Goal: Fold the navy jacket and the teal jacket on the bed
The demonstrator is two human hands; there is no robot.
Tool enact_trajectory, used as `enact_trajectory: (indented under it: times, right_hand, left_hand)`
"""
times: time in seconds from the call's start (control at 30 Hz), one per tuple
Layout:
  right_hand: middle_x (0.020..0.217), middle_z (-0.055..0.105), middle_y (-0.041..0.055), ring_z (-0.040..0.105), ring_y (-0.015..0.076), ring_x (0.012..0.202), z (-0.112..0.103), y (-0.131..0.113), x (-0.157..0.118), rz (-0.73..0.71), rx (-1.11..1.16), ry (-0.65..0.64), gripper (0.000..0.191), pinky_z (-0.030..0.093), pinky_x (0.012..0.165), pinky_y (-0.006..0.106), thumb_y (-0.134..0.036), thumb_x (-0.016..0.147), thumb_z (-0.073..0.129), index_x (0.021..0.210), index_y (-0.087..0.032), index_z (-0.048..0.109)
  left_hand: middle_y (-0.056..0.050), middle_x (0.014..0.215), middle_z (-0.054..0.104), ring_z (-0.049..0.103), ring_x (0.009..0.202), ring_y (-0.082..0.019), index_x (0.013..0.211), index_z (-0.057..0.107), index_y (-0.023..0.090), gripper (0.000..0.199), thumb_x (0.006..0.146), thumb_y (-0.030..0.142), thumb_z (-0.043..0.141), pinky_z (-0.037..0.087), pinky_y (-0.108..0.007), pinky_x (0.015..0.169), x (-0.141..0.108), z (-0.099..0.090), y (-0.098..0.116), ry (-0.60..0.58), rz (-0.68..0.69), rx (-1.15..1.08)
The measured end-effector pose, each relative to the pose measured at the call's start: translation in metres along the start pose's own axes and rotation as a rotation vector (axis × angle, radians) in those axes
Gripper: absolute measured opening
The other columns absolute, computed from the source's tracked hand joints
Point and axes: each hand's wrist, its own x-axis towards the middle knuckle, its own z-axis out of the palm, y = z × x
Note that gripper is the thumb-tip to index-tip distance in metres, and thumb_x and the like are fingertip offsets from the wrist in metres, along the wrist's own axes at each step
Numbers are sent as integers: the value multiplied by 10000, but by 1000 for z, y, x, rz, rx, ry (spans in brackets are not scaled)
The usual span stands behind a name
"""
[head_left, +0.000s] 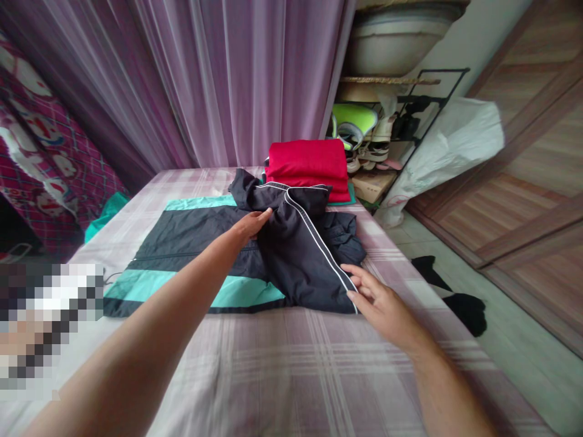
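Note:
A dark jacket (182,233) with turquoise panels lies across the checked bedspread, its body to the left. One dark sleeve with white piping (303,261) slants over its right part. My left hand (255,223) is at the middle of the jacket, fingers together on the dark cloth near the sleeve's upper part. My right hand (370,297) pinches the piped edge at the sleeve's lower right end, thumb in front and fingers behind. Behind the jacket sits a folded red cloth stack (307,164).
The bed (273,376) carries a checked cover. Purple curtains (228,85) hang behind it. At the right stand a rack with shoes (376,149), a white plastic bag (460,139) and wooden doors (514,200). Black cloth (464,309) lies on the floor.

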Motion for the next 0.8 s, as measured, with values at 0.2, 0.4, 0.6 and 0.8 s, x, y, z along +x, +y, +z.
enact_trajectory:
  times: [0.2, 0.4, 0.6, 0.8]
  right_hand:
    - [1003, 724, 42, 661, 146, 693, 1, -1, 0, 8, -160, -29, 545, 532, 657, 262, -258, 870, 489, 1411, -286, 554]
    - [1252, 701, 31, 674, 191, 1090, 6, -10, 2, -113, -208, -12, 532, 535, 939, 329, -182, 876, 456, 1370, -325, 589]
    - [1195, 720, 40, 688, 173, 1066, 17, -9, 4, -184, -278, 44, 446, 543, 904, 269, -165, 905, 406, 1230, -278, 689]
    - [1144, 739, 47, 701, 181, 1028, 17, -2, 6, -166, -317, 3, 430, 555, 868, 278, -160, 887, 416, 1187, -254, 709]
  left_hand:
    - [-32, 854, 748, 683, 727, -162, 1164, 670, 204, 540, 659, 354, 794, 533, -266, 647, 10, 8, 24, 17, -69, -269]
    - [-32, 1128, 734, 676, 963, -167, 1216, 667, 214, 601, 616, 176, 660, 545, -281, 838, -19, -26, 37, 122, 371, -267]
    - [-6, 805, 730, 657, 663, -156, 1233, 675, 197, 565, 678, 297, 635, 510, -251, 621, -54, -74, -12, 308, 162, 218]
    - [-69, 1017, 750, 709, 912, -243, 1077, 738, 230, 363, 840, 439, 558, 538, -335, 836, -51, -103, -14, 374, 138, 852]
